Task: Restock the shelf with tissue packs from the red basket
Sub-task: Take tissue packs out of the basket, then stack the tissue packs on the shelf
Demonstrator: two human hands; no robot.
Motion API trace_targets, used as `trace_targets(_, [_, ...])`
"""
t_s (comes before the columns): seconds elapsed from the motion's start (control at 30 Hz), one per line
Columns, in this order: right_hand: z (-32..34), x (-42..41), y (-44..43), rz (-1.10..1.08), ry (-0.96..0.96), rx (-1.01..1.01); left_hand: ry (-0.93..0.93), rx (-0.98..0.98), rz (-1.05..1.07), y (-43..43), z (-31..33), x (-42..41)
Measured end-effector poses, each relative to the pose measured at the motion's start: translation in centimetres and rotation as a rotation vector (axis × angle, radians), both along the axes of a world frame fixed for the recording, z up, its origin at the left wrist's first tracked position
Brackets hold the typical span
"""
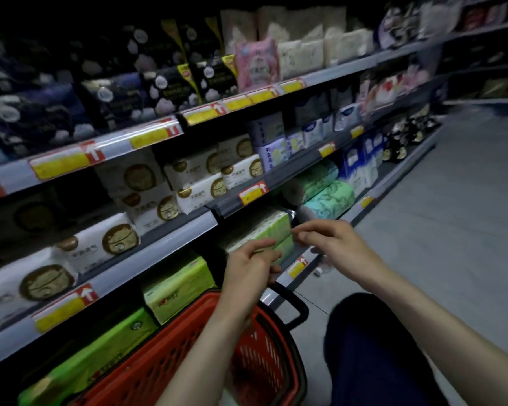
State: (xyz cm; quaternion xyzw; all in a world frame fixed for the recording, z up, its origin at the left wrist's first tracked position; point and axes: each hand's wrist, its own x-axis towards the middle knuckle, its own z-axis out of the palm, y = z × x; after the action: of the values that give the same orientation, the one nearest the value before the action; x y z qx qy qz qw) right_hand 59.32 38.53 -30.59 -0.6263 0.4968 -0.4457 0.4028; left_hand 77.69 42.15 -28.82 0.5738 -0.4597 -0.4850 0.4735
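Red basket [165,358]; left hand [251,269], right hand [327,240], fingers [304,230] pinching tissue pack [261,227] (lengthwise into shelf [170,244])

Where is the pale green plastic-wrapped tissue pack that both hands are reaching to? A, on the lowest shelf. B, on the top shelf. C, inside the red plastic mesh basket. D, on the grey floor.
A: the pale green tissue pack sits on the lowest shelf, beneath the white and gold packs, with the left hand and right hand at it.
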Motion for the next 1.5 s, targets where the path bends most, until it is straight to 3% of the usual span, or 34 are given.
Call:
trace_targets(0.2, [-1.5,-7.9,5.6,-0.179,-0.081,-0.022,0.001,-0.058,-0.197,1.8,2.2,-8.1])
trace_targets(0.33, [-5.3,-13.1,7.2,-0.300,-0.146,0.111,-0.009,-0.022,-0.263,1.6,1.2,-14.7])
trace_targets(0.57, [-18.7,-20.2,10.3,-0.569,-0.188,0.471,0.080,0.505,-0.320,1.9,-9.7,-27.3])
trace_targets(0.7, [-28.2,-21.3,13.8,-0.565,-0.002,0.705,-0.039,0.617,-0.251,4.1,-20.8,-31.5])
trace_targets(0.8, [-33.1,-20.5,16.2,-0.399,0.135,0.924,-0.146,0.748,-0.175,6.5,-29.2,-29.9])
trace_targets(0.9, [-36.3,-18.8,17.5,-0.275,0.242,1.013,-0.089,0.874,-0.084,8.2,-31.0,-27.0])
trace_targets(1.1, [-39.3,-17.0,18.6,-0.411,0.379,0.924,0.001,0.944,-0.131,7.7,-31.7,-26.0])
trace_targets(1.27, [-38.0,-20.1,19.7,-0.454,0.140,0.939,0.009,0.924,-0.157,8.2,-31.5,-25.8])
trace_targets(1.4, [-33.1,-21.7,21.0,-0.564,-0.316,0.859,0.149,0.925,-0.193,9.1,-30.4,-26.1])
trace_targets(1.5, [-28.6,-21.9,20.3,-0.596,-0.545,0.738,0.321,0.904,-0.227,9.0,-27.9,-27.5])
